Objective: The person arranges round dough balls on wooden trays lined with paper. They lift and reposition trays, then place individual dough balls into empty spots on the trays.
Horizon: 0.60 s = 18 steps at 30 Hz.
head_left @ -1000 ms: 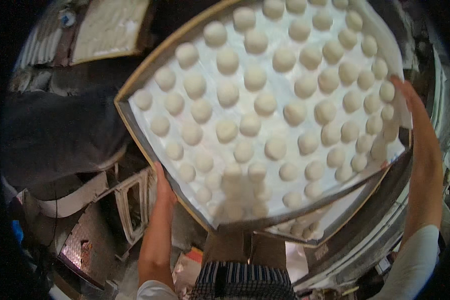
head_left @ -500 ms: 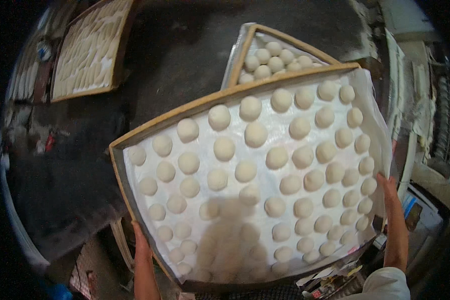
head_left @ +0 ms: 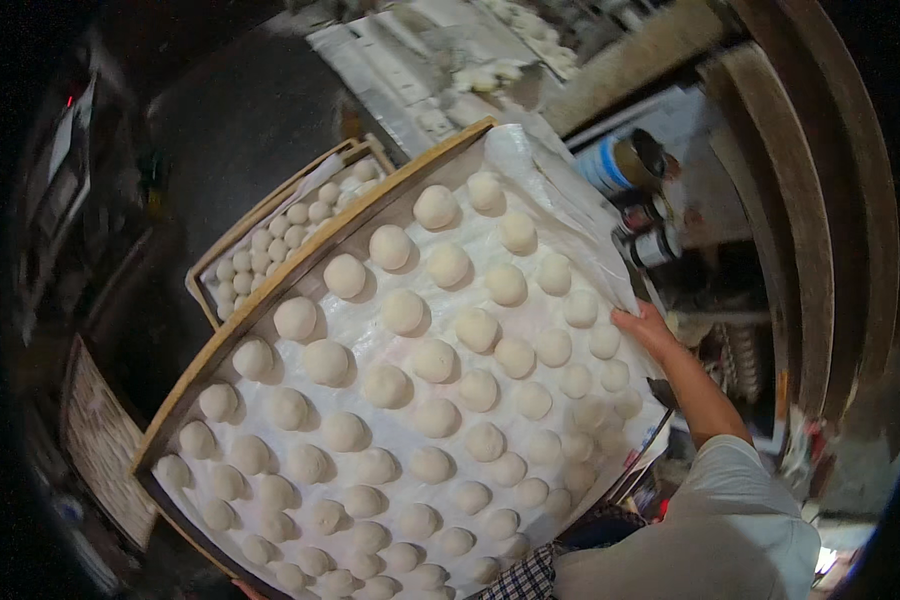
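Note:
A wide wooden-rimmed tray (head_left: 235, 325) fills the middle of the view, tilted so that its far rim slants up to the right. A white cloth or sheet (head_left: 560, 190) lines it and hangs loosely over the right side. Rows of round white dough balls (head_left: 403, 312) rest on the liner. My right hand (head_left: 646, 332) is closed on the tray's right side, over the liner's edge. Of my left hand (head_left: 247, 590) only a sliver shows at the lower edge, against the tray's left side; its fingers are mostly hidden.
Beyond the far rim lies another wooden tray (head_left: 205, 290) of dough balls. At far left is a tray (head_left: 100, 440) with elongated pale pieces. On the right, a blue-and-white can (head_left: 610, 162) and dark jars (head_left: 655, 243) sit on a shelf beside curved wooden boards (head_left: 770, 200).
The view has swung to the right, bringing the can, jars and shelf into sight. The held tray now slants more steeply, and my left hand has dropped almost out of view.

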Motion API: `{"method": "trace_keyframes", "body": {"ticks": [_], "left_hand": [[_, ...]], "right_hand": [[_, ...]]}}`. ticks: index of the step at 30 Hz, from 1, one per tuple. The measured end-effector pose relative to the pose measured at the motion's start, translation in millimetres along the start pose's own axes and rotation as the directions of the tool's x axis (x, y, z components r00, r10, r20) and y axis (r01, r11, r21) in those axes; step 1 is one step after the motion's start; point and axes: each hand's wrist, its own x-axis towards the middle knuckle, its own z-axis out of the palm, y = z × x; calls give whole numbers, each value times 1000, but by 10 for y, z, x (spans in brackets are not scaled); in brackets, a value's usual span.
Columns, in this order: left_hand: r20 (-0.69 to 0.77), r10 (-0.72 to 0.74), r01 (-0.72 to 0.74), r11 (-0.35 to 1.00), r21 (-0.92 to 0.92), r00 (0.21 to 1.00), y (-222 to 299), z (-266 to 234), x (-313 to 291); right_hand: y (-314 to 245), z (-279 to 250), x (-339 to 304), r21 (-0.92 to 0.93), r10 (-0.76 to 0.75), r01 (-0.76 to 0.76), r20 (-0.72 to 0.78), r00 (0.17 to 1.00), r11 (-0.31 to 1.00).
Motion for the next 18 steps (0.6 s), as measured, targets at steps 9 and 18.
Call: {"method": "trace_keyframes", "body": {"ticks": [9, 18], "left_hand": [[245, -20, -41, 969, 242, 969, 843, 193, 500], [555, -39, -231, 883, 408, 831, 1506, 447, 586]], "right_hand": [[744, -231, -1778, 92, 5, 21, -274, 962, 996], [1806, 475, -2975, 280, 197, -60, -492, 848, 958]]}}
